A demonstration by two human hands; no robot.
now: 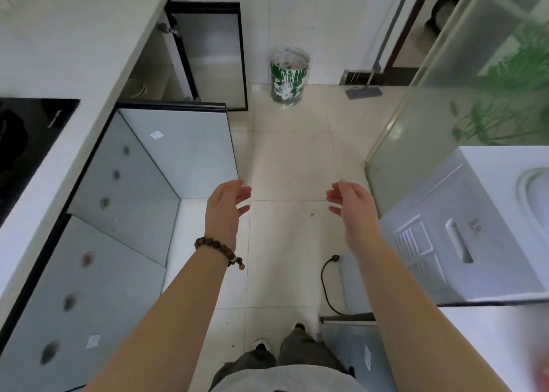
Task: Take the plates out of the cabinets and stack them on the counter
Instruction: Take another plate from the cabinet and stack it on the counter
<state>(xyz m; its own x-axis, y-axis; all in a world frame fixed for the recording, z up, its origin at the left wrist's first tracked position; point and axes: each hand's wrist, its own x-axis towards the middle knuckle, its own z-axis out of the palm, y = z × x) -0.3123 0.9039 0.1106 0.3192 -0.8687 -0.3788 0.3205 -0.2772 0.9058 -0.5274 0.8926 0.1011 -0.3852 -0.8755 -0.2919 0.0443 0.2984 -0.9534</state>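
Both hands reach forward over the tiled floor (297,165), palms turned toward each other, and neither holds anything. The left hand (226,207) has its fingers loosely spread and slightly curled; a beaded bracelet (218,247) sits on its wrist. The right hand (352,205) is likewise loose and empty, fingers curled inward toward the left. Just left of the left hand stands an open cabinet door (178,150), swung out from under the counter (59,35). Farther ahead and to the left, a second cabinet (154,64) stands open with its dark-framed door (212,55) out, and a stack of plates (138,90) shows dimly inside, well apart from both hands. A black stove (26,145) is set in the counter, left of the left hand. Ahead of the hands a paint-streaked bucket (288,76) stands on the floor. A white appliance (475,222) lies just right of the right hand.
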